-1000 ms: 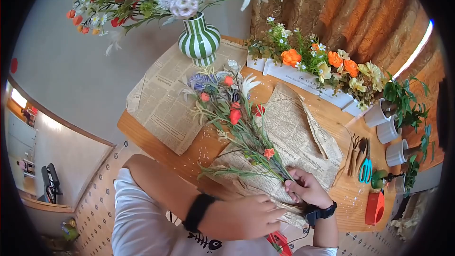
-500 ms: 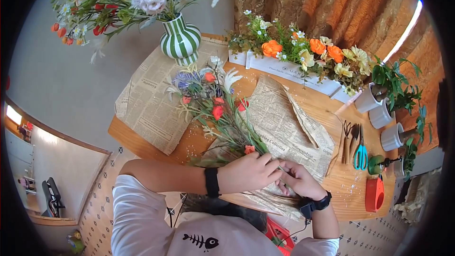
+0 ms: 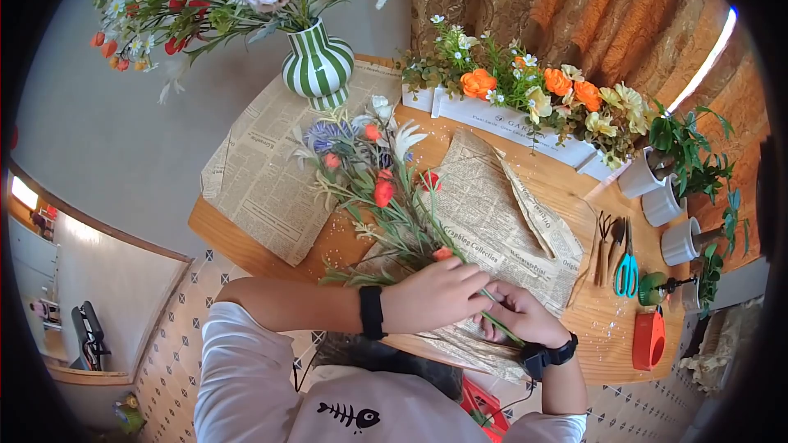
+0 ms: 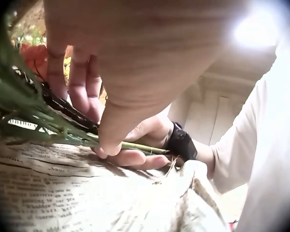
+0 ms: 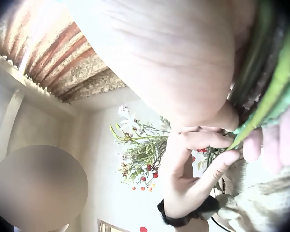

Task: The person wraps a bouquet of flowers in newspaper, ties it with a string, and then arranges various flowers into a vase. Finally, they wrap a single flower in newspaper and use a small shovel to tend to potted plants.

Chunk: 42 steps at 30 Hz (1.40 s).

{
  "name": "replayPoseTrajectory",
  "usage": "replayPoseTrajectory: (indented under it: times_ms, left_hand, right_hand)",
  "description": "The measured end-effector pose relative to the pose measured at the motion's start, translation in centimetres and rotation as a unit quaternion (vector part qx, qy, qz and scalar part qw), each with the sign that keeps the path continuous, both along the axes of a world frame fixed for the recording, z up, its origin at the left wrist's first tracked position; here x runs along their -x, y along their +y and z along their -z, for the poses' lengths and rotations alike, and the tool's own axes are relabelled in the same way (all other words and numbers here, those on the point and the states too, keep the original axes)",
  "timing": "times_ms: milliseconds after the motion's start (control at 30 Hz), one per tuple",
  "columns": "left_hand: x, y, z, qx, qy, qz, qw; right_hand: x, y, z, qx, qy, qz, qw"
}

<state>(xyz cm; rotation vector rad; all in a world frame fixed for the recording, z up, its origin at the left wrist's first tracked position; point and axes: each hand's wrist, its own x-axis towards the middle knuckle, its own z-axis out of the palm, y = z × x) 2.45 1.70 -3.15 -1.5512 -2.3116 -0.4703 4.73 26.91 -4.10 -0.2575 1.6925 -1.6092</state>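
Note:
A bouquet of artificial flowers (image 3: 383, 190) with red, orange, purple and white blooms lies slantwise over printed newspaper wrap (image 3: 492, 234). My left hand (image 3: 435, 297) reaches across from the left and pinches the green stems (image 4: 53, 128) between thumb and fingers. Close beside it, my right hand (image 3: 525, 317) is curled round the lower stem ends, which run past its palm toward the wrist. In the right wrist view the left hand (image 5: 193, 169) pinches a green stem (image 5: 266, 106) near the right fingers. The stems within the right palm are partly hidden.
A striped vase (image 3: 318, 66) of flowers stands at the back on another newspaper sheet (image 3: 267, 172). Along the far edge sits a white planter box (image 3: 492, 123). Potted plants (image 3: 661, 201), turquoise-handled scissors (image 3: 626, 275), small garden tools (image 3: 603, 258) and a red tape holder (image 3: 648, 340) line the right side.
My left hand has moved from the table's front edge up to the stems and now pinches them beside the right hand. A green stem now extends across the right palm. The right hand keeps its grip.

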Motion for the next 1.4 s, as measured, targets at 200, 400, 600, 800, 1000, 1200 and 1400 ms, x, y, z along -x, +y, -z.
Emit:
replayPoseTrajectory:
  times_ms: [200, 400, 600, 800, 1000, 1200, 1400]
  left_hand:
    - [0.4, -0.6, -0.8, -0.015, -0.025, -0.008, 1.000]
    - [0.5, -0.7, -1.2, 0.024, -0.026, 0.003, 0.999]
    - [0.6, -1.3, -1.0, 0.038, -0.035, -0.024, 0.998]
    - [0.8, -2.2, -2.1, 0.045, -0.081, -0.021, 0.995]
    - [0.5, -2.8, -2.9, 0.034, -0.065, -0.028, 0.997]
    - [-1.8, -4.8, -5.4, -0.021, -0.040, -0.022, 0.999]
    - [-5.6, -7.4, -6.7, -0.062, -0.172, -0.065, 0.981]
  right_hand:
    - [0.2, 0.1, -0.1, 0.001, -0.017, -0.002, 1.000]
    - [0.1, 0.0, -0.1, -0.005, -0.024, 0.002, 1.000]
    - [0.3, 0.2, -0.2, -0.005, -0.031, 0.004, 0.999]
    - [0.2, 0.0, -1.0, -0.020, -0.045, 0.016, 0.999]
    - [0.0, 0.5, -0.2, -0.022, -0.048, 0.027, 0.998]
    - [-0.3, -0.5, -1.1, -0.091, 0.180, 0.003, 0.979]
    - [-0.7, -1.0, -5.3, -0.145, 0.204, 0.013, 0.968]
